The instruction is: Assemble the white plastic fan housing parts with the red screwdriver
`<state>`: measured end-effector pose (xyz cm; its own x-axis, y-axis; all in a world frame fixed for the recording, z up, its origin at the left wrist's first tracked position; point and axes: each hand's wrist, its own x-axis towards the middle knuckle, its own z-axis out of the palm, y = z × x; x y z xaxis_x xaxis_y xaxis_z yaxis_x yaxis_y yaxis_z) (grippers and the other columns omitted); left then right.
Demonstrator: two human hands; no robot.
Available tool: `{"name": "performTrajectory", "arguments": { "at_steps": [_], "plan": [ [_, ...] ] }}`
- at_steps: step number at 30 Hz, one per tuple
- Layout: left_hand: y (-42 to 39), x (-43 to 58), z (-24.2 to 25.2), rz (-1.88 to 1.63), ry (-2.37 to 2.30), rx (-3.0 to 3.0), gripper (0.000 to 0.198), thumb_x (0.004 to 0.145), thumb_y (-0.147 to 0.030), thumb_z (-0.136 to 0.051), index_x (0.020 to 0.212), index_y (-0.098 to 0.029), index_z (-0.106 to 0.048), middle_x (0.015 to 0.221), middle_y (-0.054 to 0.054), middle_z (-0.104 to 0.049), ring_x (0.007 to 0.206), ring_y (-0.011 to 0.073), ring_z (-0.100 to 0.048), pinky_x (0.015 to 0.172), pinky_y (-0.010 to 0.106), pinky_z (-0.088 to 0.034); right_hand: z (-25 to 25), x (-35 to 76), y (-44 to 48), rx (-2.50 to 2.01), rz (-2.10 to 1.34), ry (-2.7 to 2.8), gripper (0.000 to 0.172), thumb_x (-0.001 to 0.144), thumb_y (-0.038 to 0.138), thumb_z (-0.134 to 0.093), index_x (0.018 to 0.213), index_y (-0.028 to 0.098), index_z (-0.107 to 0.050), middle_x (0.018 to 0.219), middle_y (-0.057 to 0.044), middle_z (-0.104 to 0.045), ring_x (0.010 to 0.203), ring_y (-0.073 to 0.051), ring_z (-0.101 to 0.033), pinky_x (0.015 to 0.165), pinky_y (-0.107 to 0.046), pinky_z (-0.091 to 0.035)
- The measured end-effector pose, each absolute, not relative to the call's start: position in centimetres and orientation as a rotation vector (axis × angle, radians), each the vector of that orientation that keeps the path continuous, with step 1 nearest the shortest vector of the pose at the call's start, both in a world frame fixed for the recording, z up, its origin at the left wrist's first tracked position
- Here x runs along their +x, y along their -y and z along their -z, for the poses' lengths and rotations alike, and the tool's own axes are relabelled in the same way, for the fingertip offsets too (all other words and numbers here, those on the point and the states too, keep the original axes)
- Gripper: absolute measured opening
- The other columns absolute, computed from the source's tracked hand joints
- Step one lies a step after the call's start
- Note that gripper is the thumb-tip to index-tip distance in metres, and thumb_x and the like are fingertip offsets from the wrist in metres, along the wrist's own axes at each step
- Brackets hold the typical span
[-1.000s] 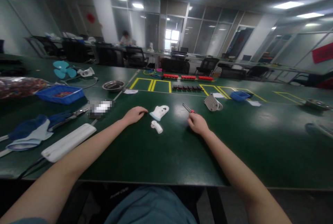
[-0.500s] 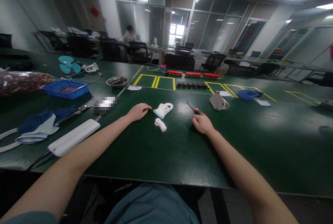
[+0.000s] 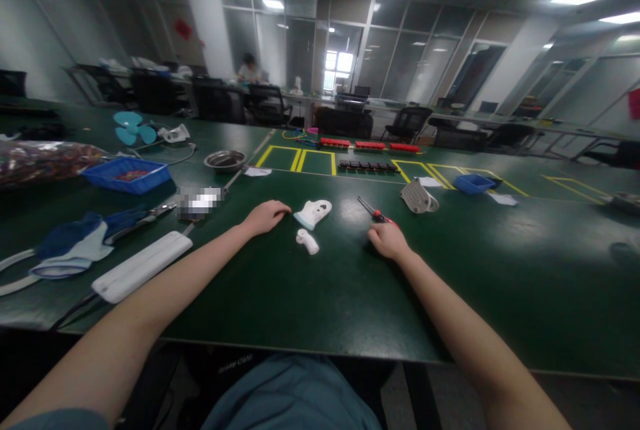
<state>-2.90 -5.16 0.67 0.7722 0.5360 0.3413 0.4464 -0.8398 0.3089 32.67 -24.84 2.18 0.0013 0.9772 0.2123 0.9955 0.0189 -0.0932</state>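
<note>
My left hand (image 3: 267, 217) rests palm down on the green table, fingers loosely stretched and slightly bent, with nothing visible in it. Its fingertips are just left of a white, ghost-shaped plastic piece (image 3: 313, 213) with dark holes and a pale blue edge. Nearer to me lies a small white curved piece (image 3: 307, 242). My right hand (image 3: 389, 241) rests on the table as a loose fist. Directly beyond its knuckles is a screwdriver (image 3: 379, 215) with a red and black handle, its shaft pointing away to the left. No object shows inside the fist.
At left are a white power strip (image 3: 143, 266), blue-and-white gloves (image 3: 75, 243), a blue tray (image 3: 127, 175), a metal bowl (image 3: 225, 161) and a teal fan (image 3: 134, 129). A beige perforated piece (image 3: 417, 197) and a blue bin (image 3: 474, 183) stand right. Red strips (image 3: 370, 145) lie beyond yellow-taped outlines.
The camera view has shifted very slightly. Both hands, the white pieces and the screwdriver keep their places on the table.
</note>
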Motion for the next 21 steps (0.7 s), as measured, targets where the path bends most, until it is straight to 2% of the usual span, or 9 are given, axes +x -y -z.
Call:
{"name": "performTrajectory", "arguments": {
  "at_steps": [5,13,21],
  "plan": [
    [5.3,-2.87,-0.75,-0.619,-0.792,2.75,0.031,0.091,-0.026,-0.043,0.111,-0.024,-0.067,0.112,0.003,-0.068,0.104,0.0213,-0.06,0.09,0.038,-0.049,-2.3,32.73,24.97,-2.036,0.139,2.08,0.034,0.091,0.026,-0.035,0.064,0.019,-0.055,0.068,-0.004,-0.063,0.064,-0.016,-0.053,0.062,-0.025,-0.032],
    [5.24,-2.79,-0.6,-0.616,-0.795,2.766,0.031,0.091,-0.025,-0.043,0.11,-0.024,-0.067,0.112,0.003,-0.068,0.104,0.0213,-0.06,0.092,0.038,-0.048,-2.17,32.53,24.97,-2.043,0.14,2.077,0.03,0.085,0.034,-0.048,0.06,0.019,-0.053,0.061,-0.002,-0.06,0.059,-0.014,-0.052,0.058,-0.025,-0.029],
    [5.51,-2.81,-1.03,-0.595,-0.804,2.749,0.032,0.091,-0.026,-0.042,0.111,-0.025,-0.067,0.113,0.003,-0.067,0.105,0.0214,-0.06,0.09,0.037,-0.049,-2.31,32.49,24.99,-2.067,0.148,2.066,0.038,0.091,0.032,-0.038,0.059,0.019,-0.055,0.062,-0.004,-0.062,0.06,-0.015,-0.053,0.059,-0.025,-0.03]
  ]
}}
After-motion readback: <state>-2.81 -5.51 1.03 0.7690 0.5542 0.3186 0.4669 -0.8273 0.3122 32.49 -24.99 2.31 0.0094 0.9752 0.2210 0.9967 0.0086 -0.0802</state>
